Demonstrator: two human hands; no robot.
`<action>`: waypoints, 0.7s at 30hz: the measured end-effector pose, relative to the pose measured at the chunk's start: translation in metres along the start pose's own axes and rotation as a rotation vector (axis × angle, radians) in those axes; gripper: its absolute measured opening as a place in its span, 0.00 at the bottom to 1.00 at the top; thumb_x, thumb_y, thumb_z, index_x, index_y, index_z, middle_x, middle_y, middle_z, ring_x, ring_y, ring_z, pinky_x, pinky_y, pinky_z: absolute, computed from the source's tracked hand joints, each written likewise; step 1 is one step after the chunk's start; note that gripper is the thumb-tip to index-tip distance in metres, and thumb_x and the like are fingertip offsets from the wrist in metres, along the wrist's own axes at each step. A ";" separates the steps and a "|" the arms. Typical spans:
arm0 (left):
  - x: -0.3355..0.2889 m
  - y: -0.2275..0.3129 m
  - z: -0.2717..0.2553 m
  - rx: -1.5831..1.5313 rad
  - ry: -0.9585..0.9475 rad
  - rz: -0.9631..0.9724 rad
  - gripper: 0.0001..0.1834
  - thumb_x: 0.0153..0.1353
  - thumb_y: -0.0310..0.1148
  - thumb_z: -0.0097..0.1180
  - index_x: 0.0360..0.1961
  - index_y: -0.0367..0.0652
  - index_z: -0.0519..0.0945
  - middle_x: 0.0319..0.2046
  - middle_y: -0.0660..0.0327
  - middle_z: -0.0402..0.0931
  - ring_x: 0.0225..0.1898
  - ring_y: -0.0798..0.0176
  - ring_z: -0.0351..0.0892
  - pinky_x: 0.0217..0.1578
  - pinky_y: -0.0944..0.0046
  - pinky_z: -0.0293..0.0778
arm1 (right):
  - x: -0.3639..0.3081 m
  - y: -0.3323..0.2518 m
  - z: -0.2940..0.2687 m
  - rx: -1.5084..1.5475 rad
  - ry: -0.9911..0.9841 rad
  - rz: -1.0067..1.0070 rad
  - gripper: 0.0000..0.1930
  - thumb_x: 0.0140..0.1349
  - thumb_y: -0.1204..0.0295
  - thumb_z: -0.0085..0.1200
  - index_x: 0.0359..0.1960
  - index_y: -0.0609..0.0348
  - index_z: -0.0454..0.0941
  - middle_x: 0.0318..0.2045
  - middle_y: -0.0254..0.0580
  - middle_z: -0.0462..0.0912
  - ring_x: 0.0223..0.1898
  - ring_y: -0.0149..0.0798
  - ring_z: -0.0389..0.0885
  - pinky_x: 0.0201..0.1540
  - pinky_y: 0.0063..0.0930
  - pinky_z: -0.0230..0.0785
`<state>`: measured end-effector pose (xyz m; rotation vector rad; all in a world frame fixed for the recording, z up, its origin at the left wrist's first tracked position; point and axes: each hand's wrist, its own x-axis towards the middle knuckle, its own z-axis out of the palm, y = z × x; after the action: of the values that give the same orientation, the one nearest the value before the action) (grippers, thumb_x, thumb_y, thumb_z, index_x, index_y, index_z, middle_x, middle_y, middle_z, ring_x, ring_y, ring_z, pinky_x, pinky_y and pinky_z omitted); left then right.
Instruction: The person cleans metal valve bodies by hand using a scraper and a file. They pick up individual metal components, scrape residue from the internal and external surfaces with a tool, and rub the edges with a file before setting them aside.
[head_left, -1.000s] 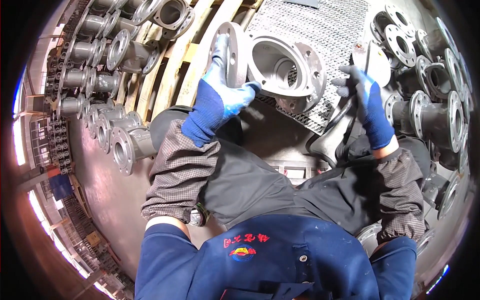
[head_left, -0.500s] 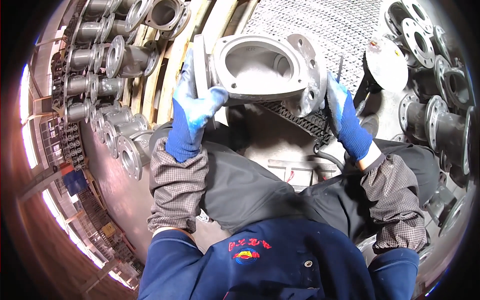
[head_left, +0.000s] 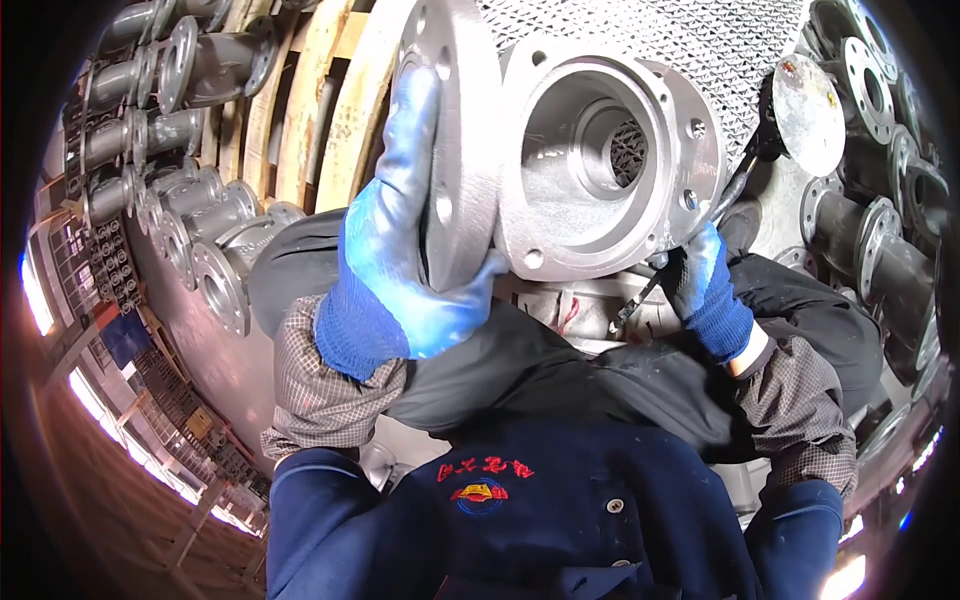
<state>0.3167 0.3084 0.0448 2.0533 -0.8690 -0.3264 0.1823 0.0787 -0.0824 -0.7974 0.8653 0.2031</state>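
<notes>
A grey cast metal valve body [head_left: 507, 190] with round flanges is tilted up before me, its wide round opening facing me and a smaller bore showing inside. My left hand [head_left: 395, 265], in a blue and white coated glove, is closed on the left flange, with fingers along its outer face and thumb at its lower edge. My right hand [head_left: 712, 290], gloved too, is curled at the lower edge of the right flange; its fingertips are partly hidden there. A thin dark rod [head_left: 637, 303] with a metallic tip slants beside the right hand; whether the hand touches it, I cannot tell.
Similar flanged castings [head_left: 215, 70] stand in rows at left, with several more [head_left: 840, 225] at right. Wooden pallet slats [head_left: 310, 100] and a metal mesh surface [head_left: 640, 30] lie beyond. A pale round disc [head_left: 808, 115] on a dark arm stands at right.
The valve body has come closer and turned, so its opening now shows the inner bore. My left hand has moved lower around its flange; my right hand has shifted down to the flange's lower edge.
</notes>
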 end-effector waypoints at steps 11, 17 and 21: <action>0.009 -0.006 0.009 -0.014 0.085 -0.017 0.48 0.48 0.30 0.63 0.65 0.30 0.48 0.64 0.44 0.50 0.64 0.51 0.54 0.62 0.56 0.53 | 0.006 -0.001 -0.014 0.169 -0.009 0.053 0.13 0.68 0.67 0.36 0.43 0.64 0.68 0.26 0.37 0.73 0.18 0.25 0.63 0.19 0.17 0.57; -0.003 -0.013 0.000 -0.101 0.194 -0.229 0.47 0.46 0.31 0.62 0.64 0.25 0.50 0.66 0.44 0.48 0.67 0.54 0.49 0.63 0.59 0.48 | 0.019 -0.026 0.006 -1.193 -0.112 -0.974 0.10 0.62 0.77 0.43 0.42 0.69 0.72 0.31 0.44 0.79 0.29 0.38 0.79 0.32 0.28 0.72; -0.004 -0.019 -0.004 -0.270 0.205 -0.293 0.47 0.46 0.29 0.59 0.65 0.25 0.47 0.63 0.46 0.54 0.64 0.57 0.54 0.62 0.62 0.51 | 0.028 -0.029 0.009 -1.057 -0.182 -0.989 0.12 0.64 0.77 0.41 0.45 0.69 0.72 0.37 0.44 0.80 0.37 0.32 0.80 0.39 0.24 0.72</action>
<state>0.3245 0.3211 0.0320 1.9178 -0.3764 -0.3632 0.2193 0.0610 -0.0840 -2.0571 0.0464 -0.1789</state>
